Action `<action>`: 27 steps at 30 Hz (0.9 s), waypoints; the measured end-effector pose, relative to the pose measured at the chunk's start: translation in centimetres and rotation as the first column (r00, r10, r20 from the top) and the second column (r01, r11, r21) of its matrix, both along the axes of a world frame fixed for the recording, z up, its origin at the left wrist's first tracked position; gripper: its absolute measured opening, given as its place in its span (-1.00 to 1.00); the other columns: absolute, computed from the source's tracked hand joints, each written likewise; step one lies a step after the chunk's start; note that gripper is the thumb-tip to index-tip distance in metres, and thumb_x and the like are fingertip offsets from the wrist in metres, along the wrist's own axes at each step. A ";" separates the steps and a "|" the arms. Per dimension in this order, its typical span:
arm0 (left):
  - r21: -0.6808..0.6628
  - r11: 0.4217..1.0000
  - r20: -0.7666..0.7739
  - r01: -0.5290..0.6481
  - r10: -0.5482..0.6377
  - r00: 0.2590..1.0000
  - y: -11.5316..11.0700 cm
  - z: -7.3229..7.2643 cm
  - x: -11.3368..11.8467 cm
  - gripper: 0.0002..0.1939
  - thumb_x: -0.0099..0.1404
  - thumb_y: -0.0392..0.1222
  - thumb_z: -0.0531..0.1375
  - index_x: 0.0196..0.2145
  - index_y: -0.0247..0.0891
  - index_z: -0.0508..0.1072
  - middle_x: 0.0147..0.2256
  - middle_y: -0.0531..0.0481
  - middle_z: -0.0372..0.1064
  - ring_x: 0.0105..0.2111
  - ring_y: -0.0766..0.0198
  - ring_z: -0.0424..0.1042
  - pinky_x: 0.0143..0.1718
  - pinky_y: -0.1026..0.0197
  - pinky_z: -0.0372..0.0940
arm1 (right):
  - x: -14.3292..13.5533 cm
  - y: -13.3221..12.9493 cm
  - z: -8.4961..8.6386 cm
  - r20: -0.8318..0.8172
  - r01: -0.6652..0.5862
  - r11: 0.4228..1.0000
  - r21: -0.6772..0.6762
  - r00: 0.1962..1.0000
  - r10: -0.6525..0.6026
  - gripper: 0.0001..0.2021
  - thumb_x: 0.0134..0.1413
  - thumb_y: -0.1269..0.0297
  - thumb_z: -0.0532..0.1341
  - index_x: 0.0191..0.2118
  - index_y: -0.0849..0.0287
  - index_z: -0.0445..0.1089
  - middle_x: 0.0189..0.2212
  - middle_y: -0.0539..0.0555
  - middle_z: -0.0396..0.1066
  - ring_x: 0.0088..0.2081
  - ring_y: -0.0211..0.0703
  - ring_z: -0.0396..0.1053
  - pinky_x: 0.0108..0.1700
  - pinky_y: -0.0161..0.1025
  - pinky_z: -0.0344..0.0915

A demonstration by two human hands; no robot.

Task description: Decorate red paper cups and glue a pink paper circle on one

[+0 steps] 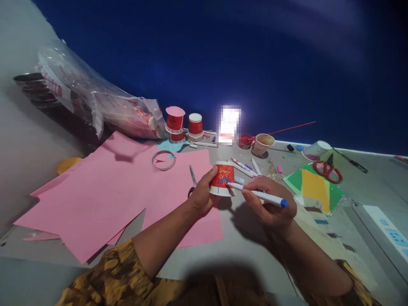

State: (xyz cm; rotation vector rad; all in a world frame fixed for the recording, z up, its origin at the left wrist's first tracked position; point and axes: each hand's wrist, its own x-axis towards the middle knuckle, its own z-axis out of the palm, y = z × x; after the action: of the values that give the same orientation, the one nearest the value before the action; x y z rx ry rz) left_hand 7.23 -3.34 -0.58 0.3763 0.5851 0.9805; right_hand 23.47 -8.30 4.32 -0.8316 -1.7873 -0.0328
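Observation:
My left hand [205, 190] grips a red paper cup [225, 171] upside down, its white rim at the bottom. Gold characters and a blue marker arch show on the cup's side. In my right hand [270, 197] is a white marker pen [258, 194] with a blue end, its tip at the blue line on the cup. Just left of my left hand lies a pair of scissors [193, 178] on pink paper [105, 182]. Behind the cup several more markers [244, 168] lie loose on the table.
Red paper cups [195, 125] stand upside down at the back, left of a bright blurred-out screen [228, 125]. A roll of tape [163, 160] rests on the pink paper. Red-handled scissors [327, 171] lie on green and yellow sheets [314, 189]. A power strip [387, 229] is at right.

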 end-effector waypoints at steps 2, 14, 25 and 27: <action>0.023 1.000 0.005 -0.009 0.009 1.000 -0.1 -0.1 0.1 -0.59 0.39 0.05 0.30 -0.02 -0.37 0.54 -0.22 -0.19 0.61 -0.29 0.10 0.60 -0.21 0.12 0.50 | -0.1 0.0 0.0 0.007 -0.001 1.000 0.013 1.000 0.001 -0.86 0.19 0.49 0.31 -0.21 0.08 0.47 -0.46 0.00 0.57 -0.48 -0.14 0.52 -0.39 -0.20 0.44; 0.170 0.985 -0.035 -0.027 0.033 0.999 -0.3 -0.6 0.3 -0.50 0.27 0.13 0.39 -0.03 -0.34 0.56 -0.18 -0.17 0.62 -0.18 0.04 0.60 -0.13 0.11 0.45 | -0.1 0.0 0.0 0.041 -0.005 1.000 0.002 0.999 0.005 -0.90 0.20 0.46 0.32 -0.25 0.09 0.48 -0.47 0.00 0.58 -0.47 -0.14 0.53 -0.36 -0.20 0.46; 0.145 0.989 -0.068 -0.030 0.041 0.997 -0.4 -0.5 0.3 -0.52 0.26 0.12 0.39 -0.05 -0.32 0.55 -0.22 -0.11 0.59 -0.22 0.09 0.59 -0.13 0.12 0.44 | 0.0 0.0 0.2 0.047 0.037 0.999 -0.003 0.998 -0.037 -0.89 0.22 0.45 0.32 -0.26 0.08 0.45 -0.49 -0.01 0.55 -0.49 -0.17 0.50 -0.41 -0.22 0.41; 0.145 0.989 -0.072 -0.026 0.037 0.997 -0.4 -0.5 0.3 -0.51 0.26 0.14 0.39 -0.06 -0.32 0.54 -0.24 -0.11 0.59 -0.24 0.08 0.59 -0.16 0.10 0.46 | 0.0 0.0 0.2 0.029 0.053 0.999 -0.004 0.998 -0.053 -0.89 0.21 0.45 0.32 -0.26 0.08 0.45 -0.49 -0.01 0.55 -0.49 -0.17 0.50 -0.41 -0.23 0.41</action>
State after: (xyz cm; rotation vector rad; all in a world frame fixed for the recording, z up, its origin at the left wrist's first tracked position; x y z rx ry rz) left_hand 7.54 -3.77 -1.07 0.5348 0.5908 1.0452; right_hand 23.49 -8.31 4.55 -0.8864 -1.7923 -0.0751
